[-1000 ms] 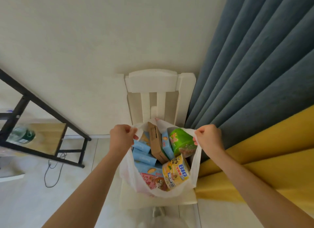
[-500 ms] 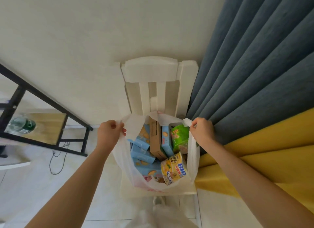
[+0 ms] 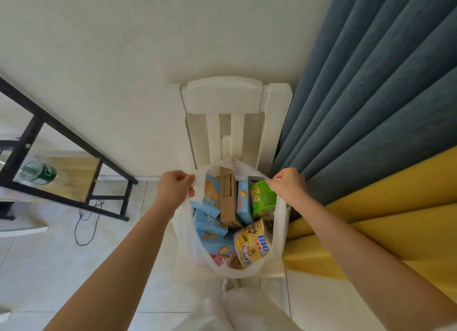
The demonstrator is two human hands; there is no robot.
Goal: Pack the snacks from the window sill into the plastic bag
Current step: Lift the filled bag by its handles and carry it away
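A white plastic bag (image 3: 184,234) stands open on the seat of a white wooden chair (image 3: 223,101). My left hand (image 3: 173,191) grips the bag's left handle and my right hand (image 3: 289,188) grips its right handle, holding the mouth wide. Inside lie several light blue biscuit boxes (image 3: 210,199), a brown carton (image 3: 228,197), a green packet (image 3: 262,198), a yellow "BIG" packet (image 3: 253,246) and a pink packet (image 3: 223,260) at the bottom. The window sill is out of view.
A grey-blue curtain (image 3: 371,96) over yellow fabric (image 3: 385,217) hangs right of the chair. At the left, a black-framed rack holds a wooden shelf (image 3: 74,180) with a green bottle (image 3: 37,173). A cable (image 3: 84,222) lies on the tiled floor.
Both hands have kept their hold on the handles, first spreading the bag's mouth and then drawing slightly closer. The view has shifted a little; the snacks inside settled slightly.
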